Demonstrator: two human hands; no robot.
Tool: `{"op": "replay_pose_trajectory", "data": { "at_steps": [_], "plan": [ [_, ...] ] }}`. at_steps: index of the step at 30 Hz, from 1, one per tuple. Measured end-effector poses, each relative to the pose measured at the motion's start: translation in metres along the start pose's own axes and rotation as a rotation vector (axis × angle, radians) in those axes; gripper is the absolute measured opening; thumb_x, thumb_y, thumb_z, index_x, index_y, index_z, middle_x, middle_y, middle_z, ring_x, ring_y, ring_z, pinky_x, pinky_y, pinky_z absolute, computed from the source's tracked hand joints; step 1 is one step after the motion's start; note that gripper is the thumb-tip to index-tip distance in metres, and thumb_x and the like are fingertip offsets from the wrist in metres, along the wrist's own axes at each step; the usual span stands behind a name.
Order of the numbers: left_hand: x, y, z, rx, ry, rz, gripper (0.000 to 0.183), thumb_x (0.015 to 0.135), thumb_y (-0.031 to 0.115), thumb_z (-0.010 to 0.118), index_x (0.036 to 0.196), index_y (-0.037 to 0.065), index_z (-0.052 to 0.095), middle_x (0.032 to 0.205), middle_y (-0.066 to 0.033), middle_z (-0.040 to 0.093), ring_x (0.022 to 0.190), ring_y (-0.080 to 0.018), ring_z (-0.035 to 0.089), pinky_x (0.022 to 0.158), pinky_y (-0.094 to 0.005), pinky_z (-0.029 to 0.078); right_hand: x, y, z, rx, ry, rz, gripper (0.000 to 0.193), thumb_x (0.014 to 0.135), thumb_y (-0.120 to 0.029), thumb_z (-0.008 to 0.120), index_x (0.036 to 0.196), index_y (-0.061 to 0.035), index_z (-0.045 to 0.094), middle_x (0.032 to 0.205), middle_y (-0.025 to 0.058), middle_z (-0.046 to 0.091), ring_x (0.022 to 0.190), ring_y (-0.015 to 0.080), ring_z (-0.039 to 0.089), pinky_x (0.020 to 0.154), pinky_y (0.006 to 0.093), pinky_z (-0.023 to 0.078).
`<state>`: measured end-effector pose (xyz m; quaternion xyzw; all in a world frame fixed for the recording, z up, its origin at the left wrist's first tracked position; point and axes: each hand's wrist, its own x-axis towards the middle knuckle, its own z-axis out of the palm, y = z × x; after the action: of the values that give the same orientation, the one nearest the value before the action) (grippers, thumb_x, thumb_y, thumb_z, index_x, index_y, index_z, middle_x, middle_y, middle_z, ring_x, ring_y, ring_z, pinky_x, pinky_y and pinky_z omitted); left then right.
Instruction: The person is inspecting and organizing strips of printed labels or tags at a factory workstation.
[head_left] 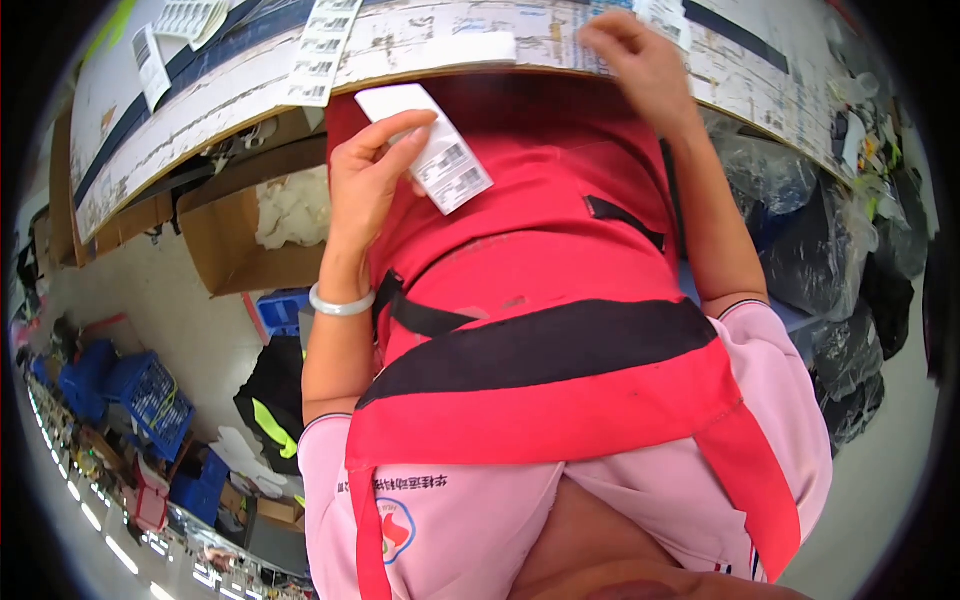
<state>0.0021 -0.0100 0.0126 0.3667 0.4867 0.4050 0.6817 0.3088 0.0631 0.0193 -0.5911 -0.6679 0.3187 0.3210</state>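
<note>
A short strip of white barcode labels point(455, 165) is pinched between the thumb and fingers of my left hand point(372, 165), held over my red apron point(520, 250) just off the table edge. My right hand point(645, 70) is raised above the table's right part, thumb and fingertips brought together. Whether anything small is between them I cannot make out. Close beside those fingers lies another label sheet point(665, 15). A folded white strip point(470, 48) rests near the table edge between my hands.
The worn white table point(400, 45) carries a long barcode strip point(322, 50) and more labels point(150, 65) at left. Below it stands an open cardboard box point(225, 235). Blue crates point(150, 400) sit on the floor at left; plastic-wrapped bundles point(820, 250) crowd the right.
</note>
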Motion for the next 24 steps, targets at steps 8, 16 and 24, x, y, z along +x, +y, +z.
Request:
{"op": "replay_pose_trajectory", "data": {
  "at_steps": [8, 16, 24],
  "plan": [
    [0.003, 0.003, 0.0, -0.124, 0.006, 0.067, 0.02, 0.09, 0.008, 0.065, 0.107, -0.002, 0.069, 0.084, -0.0046, 0.068, 0.065, -0.0072, 0.059, 0.057, -0.0192, 0.047, -0.023, -0.071, 0.072, 0.603, -0.562, 0.326, 0.018, 0.091, -0.019, 0.065, 0.09, -0.0005, 0.067, 0.07, 0.0007, 0.06, 0.062, 0.0055, 0.053, 0.058, 0.0197, 0.043],
    [0.001, -0.004, -0.009, 0.072, -0.098, -0.03, 0.022, 0.086, 0.009, 0.07, 0.104, -0.005, 0.069, 0.079, -0.005, 0.067, 0.064, -0.0078, 0.06, 0.058, -0.0204, 0.048, -0.024, -0.066, 0.084, 0.379, -0.38, -0.065, 0.011, 0.09, -0.012, 0.065, 0.093, -0.0017, 0.067, 0.085, 0.0006, 0.062, 0.075, 0.0052, 0.056, 0.066, 0.0196, 0.045],
    [0.005, -0.005, -0.015, 0.013, -0.043, 0.05, 0.045, 0.098, 0.037, 0.054, 0.099, -0.004, 0.071, 0.085, -0.0081, 0.069, 0.067, -0.0102, 0.059, 0.061, -0.0224, 0.047, 0.016, -0.052, 0.056, 0.411, -0.262, 0.255, 0.018, 0.091, -0.02, 0.065, 0.097, -0.0029, 0.067, 0.076, 0.0015, 0.065, 0.062, 0.0058, 0.06, 0.053, 0.0179, 0.047]
  ]
}}
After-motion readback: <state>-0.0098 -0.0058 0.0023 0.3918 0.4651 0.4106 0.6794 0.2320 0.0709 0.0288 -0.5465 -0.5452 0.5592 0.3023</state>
